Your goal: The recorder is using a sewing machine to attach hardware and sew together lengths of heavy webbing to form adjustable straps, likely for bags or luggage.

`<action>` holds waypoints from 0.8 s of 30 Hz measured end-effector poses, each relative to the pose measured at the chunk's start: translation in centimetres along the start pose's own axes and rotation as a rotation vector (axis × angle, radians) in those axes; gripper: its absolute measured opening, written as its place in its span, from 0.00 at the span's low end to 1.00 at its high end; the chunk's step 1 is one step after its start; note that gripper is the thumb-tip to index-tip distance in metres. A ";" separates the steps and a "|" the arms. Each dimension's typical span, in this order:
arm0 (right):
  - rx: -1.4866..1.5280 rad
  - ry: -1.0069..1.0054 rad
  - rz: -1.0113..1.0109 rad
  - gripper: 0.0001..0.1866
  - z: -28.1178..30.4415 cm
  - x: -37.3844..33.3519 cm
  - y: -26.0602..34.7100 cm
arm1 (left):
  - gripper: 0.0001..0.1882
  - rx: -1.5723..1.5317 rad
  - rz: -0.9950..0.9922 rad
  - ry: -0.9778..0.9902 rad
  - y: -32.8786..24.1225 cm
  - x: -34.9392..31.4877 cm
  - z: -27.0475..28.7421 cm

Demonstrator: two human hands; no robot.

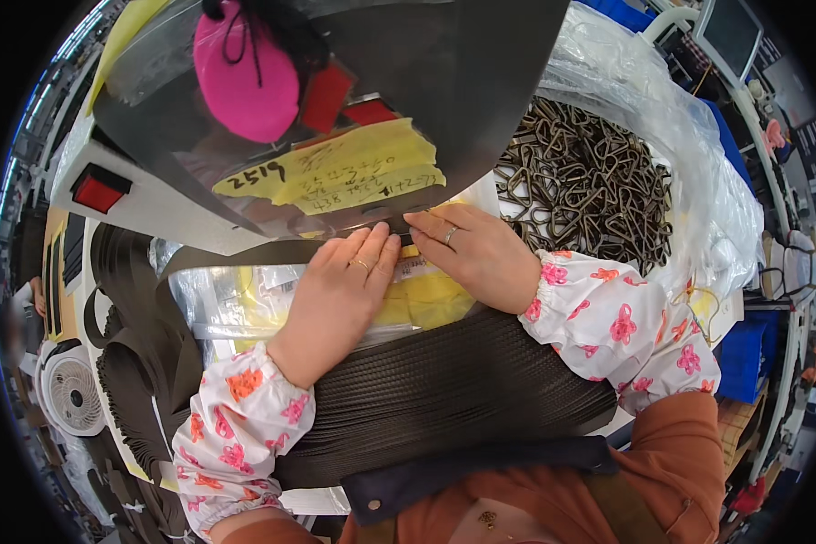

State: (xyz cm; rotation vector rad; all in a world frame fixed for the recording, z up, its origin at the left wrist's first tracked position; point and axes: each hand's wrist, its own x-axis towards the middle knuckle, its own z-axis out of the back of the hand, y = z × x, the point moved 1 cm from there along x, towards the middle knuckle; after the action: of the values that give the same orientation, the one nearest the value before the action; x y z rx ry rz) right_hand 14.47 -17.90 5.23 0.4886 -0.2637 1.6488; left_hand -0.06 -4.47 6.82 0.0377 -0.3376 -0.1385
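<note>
My left hand [337, 295] presses its fingers together over a dark brown webbing strap [236, 256], just under the front edge of a large grey machine [490, 100]. Close beside it, my right hand [480, 252] has its fingers closed at the strap's end; the thumb is hidden. The strap runs left from my fingers and curves into hanging loops of webbing [127, 281]. In front of my body lies a thick stack of dark webbing lengths [444, 390]. Yellow and clear plastic-covered sheets [435, 295] lie beneath my hands.
To the right, a pile of bronze-coloured triangular metal rings [589, 177] sits in a clear plastic bag [707, 181]. A pink oval tag [245, 77] and a torn yellow note [335, 168] are on the machine. A white fan [72, 392] stands at left.
</note>
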 end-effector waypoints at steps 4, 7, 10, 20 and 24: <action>-0.014 0.083 0.027 0.13 0.8 0.9 -0.2 | 0.17 -0.153 -0.059 -0.039 2.6 0.7 -0.7; -0.058 0.068 0.008 0.12 0.1 0.4 -0.1 | 0.17 -0.242 -0.060 0.007 2.8 0.6 -1.3; -0.103 0.028 -0.030 0.12 0.0 0.1 -0.1 | 0.18 -0.283 -0.004 0.004 2.0 0.6 -1.3; -0.090 0.015 -0.017 0.13 0.5 0.4 0.1 | 0.16 -0.349 0.174 -0.007 1.7 -0.1 -1.4; -0.077 0.025 -0.025 0.14 0.3 0.1 -0.2 | 0.14 -0.407 0.151 -0.031 2.2 0.3 -1.9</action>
State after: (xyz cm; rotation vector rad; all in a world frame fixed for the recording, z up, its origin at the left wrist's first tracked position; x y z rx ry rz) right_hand 14.70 -17.94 5.50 0.4113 -0.3000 1.6129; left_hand 1.13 -2.34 5.21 -0.3919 -0.3370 -0.0566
